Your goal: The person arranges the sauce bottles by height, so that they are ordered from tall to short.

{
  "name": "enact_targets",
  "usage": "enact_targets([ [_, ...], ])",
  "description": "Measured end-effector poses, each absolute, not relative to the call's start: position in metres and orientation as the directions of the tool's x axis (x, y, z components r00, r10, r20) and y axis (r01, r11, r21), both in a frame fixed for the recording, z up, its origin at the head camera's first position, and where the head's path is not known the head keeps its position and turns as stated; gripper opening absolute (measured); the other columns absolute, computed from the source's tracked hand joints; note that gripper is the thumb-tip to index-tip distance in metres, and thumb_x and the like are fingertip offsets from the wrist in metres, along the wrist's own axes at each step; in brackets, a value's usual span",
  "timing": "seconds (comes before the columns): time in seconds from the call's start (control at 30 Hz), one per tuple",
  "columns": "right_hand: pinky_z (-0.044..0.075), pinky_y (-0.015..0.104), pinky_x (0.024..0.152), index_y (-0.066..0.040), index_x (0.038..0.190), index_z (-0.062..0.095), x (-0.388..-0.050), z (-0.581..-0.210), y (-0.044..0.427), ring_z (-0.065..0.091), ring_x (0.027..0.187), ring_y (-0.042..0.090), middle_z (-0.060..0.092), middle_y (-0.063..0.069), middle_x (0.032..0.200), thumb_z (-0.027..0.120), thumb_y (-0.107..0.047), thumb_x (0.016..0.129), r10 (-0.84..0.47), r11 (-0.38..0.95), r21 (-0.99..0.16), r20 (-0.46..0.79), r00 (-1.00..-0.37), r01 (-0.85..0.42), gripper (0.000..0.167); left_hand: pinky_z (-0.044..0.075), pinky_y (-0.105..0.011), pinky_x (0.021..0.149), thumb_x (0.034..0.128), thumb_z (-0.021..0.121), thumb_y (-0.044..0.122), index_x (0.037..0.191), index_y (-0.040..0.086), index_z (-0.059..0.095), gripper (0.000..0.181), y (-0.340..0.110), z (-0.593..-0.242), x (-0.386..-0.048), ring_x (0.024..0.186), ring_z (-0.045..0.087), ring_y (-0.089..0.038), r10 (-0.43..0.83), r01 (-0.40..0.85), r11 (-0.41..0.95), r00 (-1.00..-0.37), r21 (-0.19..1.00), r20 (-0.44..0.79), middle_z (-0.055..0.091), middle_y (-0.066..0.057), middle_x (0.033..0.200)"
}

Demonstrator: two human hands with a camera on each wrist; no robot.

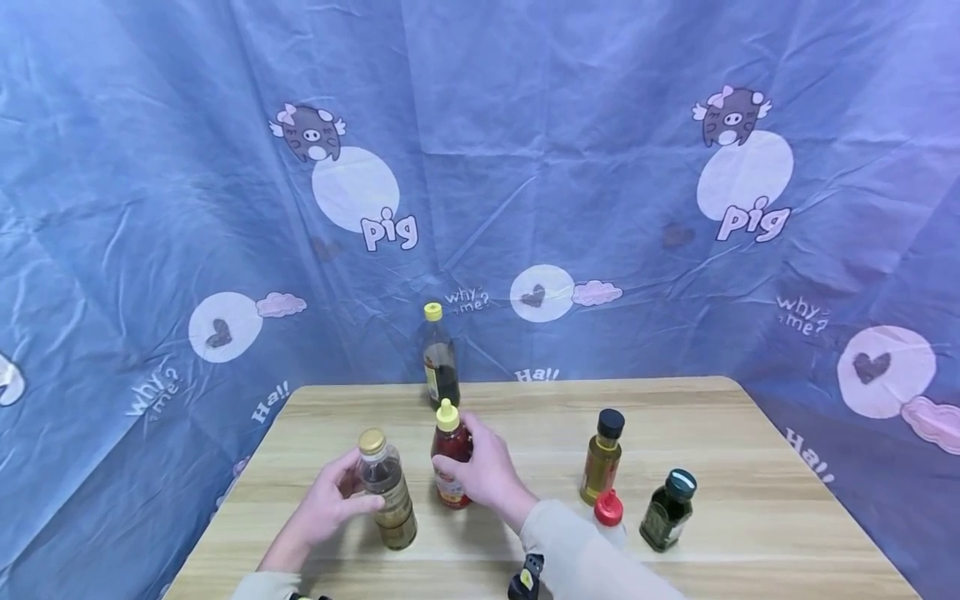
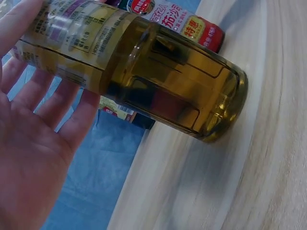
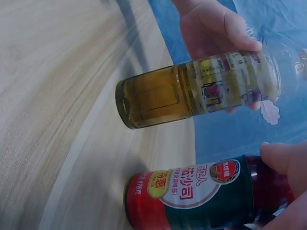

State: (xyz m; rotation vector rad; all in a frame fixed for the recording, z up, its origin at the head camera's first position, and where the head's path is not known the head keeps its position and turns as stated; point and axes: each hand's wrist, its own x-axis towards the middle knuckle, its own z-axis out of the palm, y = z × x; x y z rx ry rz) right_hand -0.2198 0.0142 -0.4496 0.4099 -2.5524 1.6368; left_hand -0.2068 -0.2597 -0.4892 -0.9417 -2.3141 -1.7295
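Ketchup bottle (image 1: 452, 446) and gold-capped bottle (image 1: 393, 500), one to each hand

Both bottles stand near each other at the middle-left of a wooden table (image 1: 757, 517), a narrow gap between them. The left hand (image 1: 327, 504) holds the gold-capped bottle, thumb across the near side and fingers wrapped behind; amber liquid fills its lower part. The right hand (image 1: 483, 462) grips the ketchup bottle around its upper body, below the yellow nozzle (whether either base touches the wood, I cannot tell). Just behind the ketchup, a yellow-capped bottle (image 1: 441, 367) of dark liquid stands at the back edge. Over on the right are a black-capped oil bottle (image 1: 602, 467), a dark green jar (image 1: 663, 517) and a red-capped bottle (image 1: 609, 510), mostly hidden by the right sleeve (image 1: 577, 554). Blue cloth (image 1: 480, 100) with pig prints hangs behind and to both sides
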Motion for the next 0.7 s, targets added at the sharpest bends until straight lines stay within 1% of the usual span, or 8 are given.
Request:
enact_targets([
  [0.13, 0.059, 0.052, 0.096, -0.016, 0.130, 0.062, -0.220, -0.456, 0.011, 0.071, 0.110, 0.031, 0.072, 0.011, 0.119, 0.086, -0.015, 0.087, -0.184, 0.383, -0.876, 0.238, -0.954, -0.293, 0.050, 0.054, -0.025, 0.100, 0.0856, 0.076, -0.008, 0.138, -0.006, 0.056, 0.056, -0.261, -0.490, -0.203, 0.108, 0.071, -0.013, 0.395, 0.512, 0.170, -0.818, 0.842, 0.418, 0.074, 0.004, 0.122],
  [0.27, 0.059, 0.052, 0.096, -0.015, 0.131, 0.063, -0.219, -0.459, 0.011, 0.070, 0.110, 0.029, 0.072, 0.010, 0.118, 0.085, -0.016, 0.087, -0.175, 0.373, -0.872, 0.271, -0.947, -0.318, 0.049, 0.054, -0.025, 0.100, 0.0827, 0.080, -0.006, 0.141, -0.001, 0.055, 0.063, -0.261, -0.492, -0.203, 0.111, 0.071, -0.013, 0.392, 0.522, 0.175, -0.815, 0.835, 0.427, 0.074, 0.002, 0.125],
  [0.4, 0.059, 0.050, 0.095, -0.016, 0.130, 0.063, -0.220, -0.462, 0.012, 0.071, 0.108, 0.027, 0.073, 0.008, 0.116, 0.085, -0.016, 0.088, -0.172, 0.374, -0.857, 0.310, -0.935, -0.353, 0.047, 0.057, -0.027, 0.097, 0.0786, 0.084, -0.005, 0.139, 0.000, 0.054, 0.068, -0.259, -0.495, -0.205, 0.109, 0.071, -0.013, 0.372, 0.518, 0.175, -0.822, 0.837, 0.431, 0.073, 0.002, 0.123],
  [0.5, 0.059, 0.048, 0.094, -0.016, 0.130, 0.063, -0.221, -0.466, 0.013, 0.071, 0.107, 0.025, 0.073, 0.006, 0.114, 0.084, -0.017, 0.089, -0.171, 0.384, -0.838, 0.348, -0.922, -0.388, 0.046, 0.059, -0.030, 0.093, 0.0768, 0.086, -0.004, 0.133, 0.000, 0.057, 0.064, -0.256, -0.495, -0.206, 0.104, 0.072, -0.013, 0.333, 0.501, 0.189, -0.842, 0.844, 0.425, 0.074, 0.001, 0.118],
  [0.57, 0.060, 0.046, 0.093, -0.017, 0.131, 0.063, -0.221, -0.469, 0.013, 0.071, 0.107, 0.024, 0.073, 0.005, 0.113, 0.084, -0.018, 0.089, -0.168, 0.390, -0.826, 0.371, -0.913, -0.407, 0.046, 0.060, -0.030, 0.091, 0.0762, 0.088, -0.001, 0.130, 0.001, 0.059, 0.061, -0.254, -0.494, -0.207, 0.102, 0.071, -0.012, 0.301, 0.478, 0.223, -0.863, 0.849, 0.407, 0.074, 0.002, 0.115],
  [0.7, 0.060, 0.044, 0.092, -0.017, 0.133, 0.063, -0.221, -0.472, 0.013, 0.071, 0.106, 0.023, 0.072, 0.005, 0.113, 0.084, -0.020, 0.089, -0.158, 0.394, -0.819, 0.387, -0.908, -0.417, 0.049, 0.058, -0.030, 0.091, 0.0753, 0.091, 0.005, 0.130, 0.005, 0.061, 0.062, -0.251, -0.489, -0.213, 0.102, 0.071, -0.012, 0.230, 0.407, 0.289, -0.908, 0.866, 0.349, 0.074, 0.000, 0.114],
])
